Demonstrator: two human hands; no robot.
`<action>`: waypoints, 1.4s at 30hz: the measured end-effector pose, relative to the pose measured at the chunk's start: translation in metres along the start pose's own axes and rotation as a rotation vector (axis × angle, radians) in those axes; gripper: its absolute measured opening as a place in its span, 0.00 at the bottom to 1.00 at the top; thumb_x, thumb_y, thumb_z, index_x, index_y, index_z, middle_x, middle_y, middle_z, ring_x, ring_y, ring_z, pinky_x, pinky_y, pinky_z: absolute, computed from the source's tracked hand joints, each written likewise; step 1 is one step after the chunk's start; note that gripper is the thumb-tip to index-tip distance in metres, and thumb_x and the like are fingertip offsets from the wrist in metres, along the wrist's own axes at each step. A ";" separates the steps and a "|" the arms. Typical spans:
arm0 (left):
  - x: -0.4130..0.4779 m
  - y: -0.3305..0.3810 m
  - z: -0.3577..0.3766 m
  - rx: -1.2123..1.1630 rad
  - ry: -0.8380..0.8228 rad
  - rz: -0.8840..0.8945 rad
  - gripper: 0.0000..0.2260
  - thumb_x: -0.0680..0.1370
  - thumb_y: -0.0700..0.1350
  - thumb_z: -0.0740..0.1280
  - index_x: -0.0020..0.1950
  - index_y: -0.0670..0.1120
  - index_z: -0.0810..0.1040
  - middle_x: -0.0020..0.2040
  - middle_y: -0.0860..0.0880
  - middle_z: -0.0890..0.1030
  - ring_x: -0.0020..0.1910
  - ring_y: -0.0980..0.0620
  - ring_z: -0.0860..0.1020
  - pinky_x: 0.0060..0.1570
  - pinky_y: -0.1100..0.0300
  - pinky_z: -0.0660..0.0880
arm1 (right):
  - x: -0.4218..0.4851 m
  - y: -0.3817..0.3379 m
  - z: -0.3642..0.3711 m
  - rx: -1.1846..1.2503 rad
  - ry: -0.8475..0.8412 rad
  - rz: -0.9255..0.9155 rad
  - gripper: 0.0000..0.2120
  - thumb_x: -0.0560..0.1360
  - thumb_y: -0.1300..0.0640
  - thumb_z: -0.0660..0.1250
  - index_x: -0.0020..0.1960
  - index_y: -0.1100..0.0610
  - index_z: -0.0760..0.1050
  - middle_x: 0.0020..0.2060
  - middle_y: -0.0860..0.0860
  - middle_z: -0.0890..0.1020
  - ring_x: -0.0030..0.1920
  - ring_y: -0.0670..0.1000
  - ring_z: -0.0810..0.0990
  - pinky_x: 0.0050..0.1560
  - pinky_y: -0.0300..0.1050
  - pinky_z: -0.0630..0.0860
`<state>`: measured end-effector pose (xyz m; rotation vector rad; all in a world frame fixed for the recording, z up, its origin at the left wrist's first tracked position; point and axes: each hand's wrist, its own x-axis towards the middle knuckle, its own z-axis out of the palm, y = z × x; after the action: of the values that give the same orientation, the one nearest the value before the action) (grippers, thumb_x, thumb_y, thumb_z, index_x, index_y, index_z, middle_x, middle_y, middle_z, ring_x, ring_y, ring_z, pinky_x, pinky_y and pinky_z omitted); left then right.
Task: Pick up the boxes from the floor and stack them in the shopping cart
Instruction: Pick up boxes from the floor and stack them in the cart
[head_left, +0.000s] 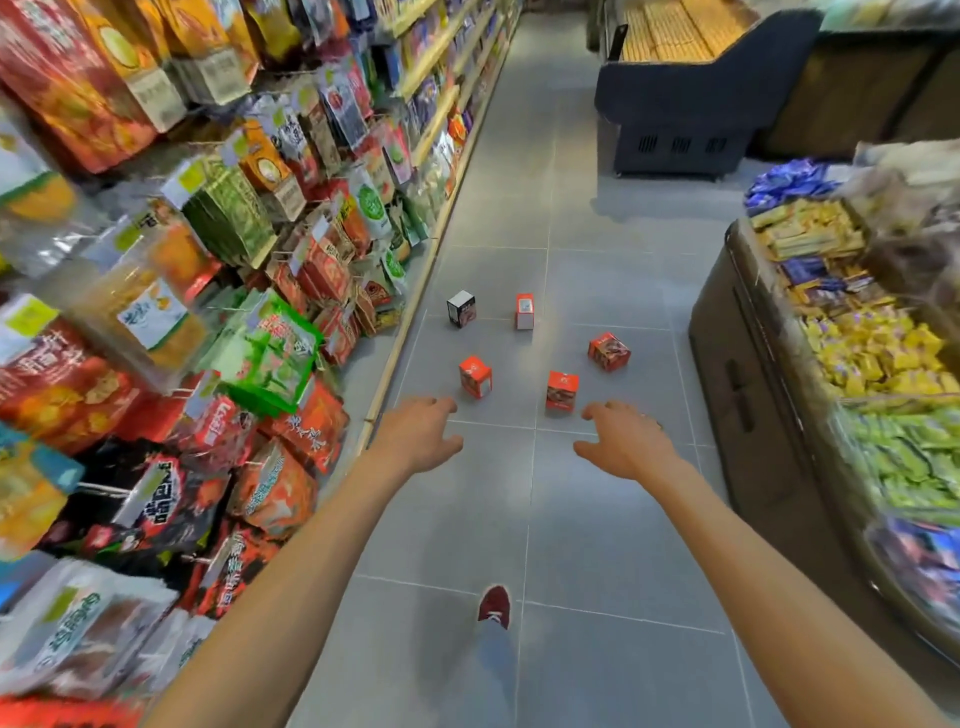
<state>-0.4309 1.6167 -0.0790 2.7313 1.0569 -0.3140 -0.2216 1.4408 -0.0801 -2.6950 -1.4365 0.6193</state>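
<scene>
Left hand (423, 431), right hand (623, 441) empty, boxes (475, 376) grounded

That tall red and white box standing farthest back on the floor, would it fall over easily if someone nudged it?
Probably. The tall box stands upright on a narrow end, so a push near its top would likely tip it. It looks like thin printed carton, so likely light and stiff enough to keep its shape when lifted. On the smooth floor tiles a low push might slide it instead.
</scene>
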 end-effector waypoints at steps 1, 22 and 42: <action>0.015 -0.004 0.000 -0.004 -0.006 0.001 0.24 0.79 0.55 0.64 0.74 0.49 0.69 0.70 0.46 0.74 0.69 0.44 0.72 0.61 0.49 0.71 | 0.014 0.002 0.000 0.004 -0.008 0.008 0.26 0.78 0.46 0.65 0.73 0.55 0.68 0.69 0.55 0.72 0.67 0.58 0.72 0.64 0.52 0.70; 0.349 -0.072 -0.050 0.028 -0.129 0.121 0.21 0.78 0.54 0.64 0.70 0.49 0.70 0.63 0.44 0.77 0.63 0.42 0.75 0.57 0.50 0.72 | 0.323 0.021 -0.063 0.054 -0.111 0.150 0.28 0.77 0.46 0.66 0.73 0.55 0.67 0.68 0.57 0.73 0.67 0.59 0.71 0.67 0.56 0.70; 0.597 -0.057 -0.018 0.158 -0.315 0.042 0.25 0.78 0.53 0.65 0.74 0.48 0.66 0.68 0.44 0.72 0.66 0.41 0.71 0.60 0.47 0.70 | 0.569 0.119 -0.078 -0.013 -0.252 0.124 0.28 0.77 0.45 0.66 0.72 0.56 0.65 0.66 0.57 0.72 0.66 0.60 0.71 0.61 0.56 0.71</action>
<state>-0.0365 2.0435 -0.2268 2.7094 0.9219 -0.8214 0.1833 1.8417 -0.2218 -2.8157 -1.3286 0.9927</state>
